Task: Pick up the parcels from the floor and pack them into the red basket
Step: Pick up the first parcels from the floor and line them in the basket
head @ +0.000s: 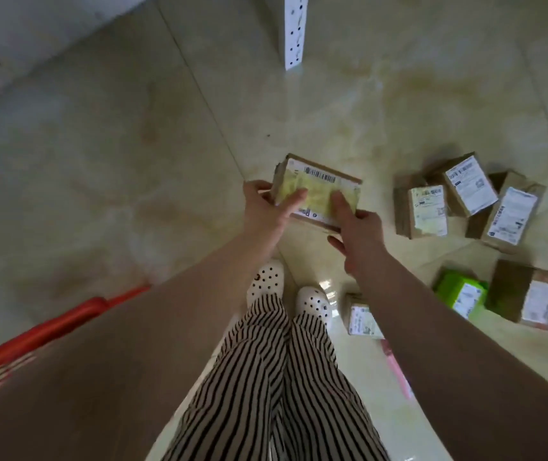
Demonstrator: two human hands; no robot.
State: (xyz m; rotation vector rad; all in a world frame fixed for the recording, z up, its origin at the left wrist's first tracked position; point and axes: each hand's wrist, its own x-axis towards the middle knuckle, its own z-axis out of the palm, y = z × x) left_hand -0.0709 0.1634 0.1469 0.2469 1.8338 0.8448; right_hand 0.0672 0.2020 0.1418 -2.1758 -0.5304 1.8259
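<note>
A brown cardboard parcel with a white and yellowish label is held up in front of me, above the floor. My left hand grips its left end, thumb lying on the label. My right hand holds its near right edge, thumb on the label and fingers under it. The red basket shows at the lower left, partly hidden behind my left arm. Three brown parcels lie clustered on the floor at the right. A green parcel, another brown one and a small parcel lie nearer.
My feet in white clogs and striped trousers stand on the tiled floor below the held parcel. A white perforated post rises at the top centre. A pink strip lies on the floor beside my right leg.
</note>
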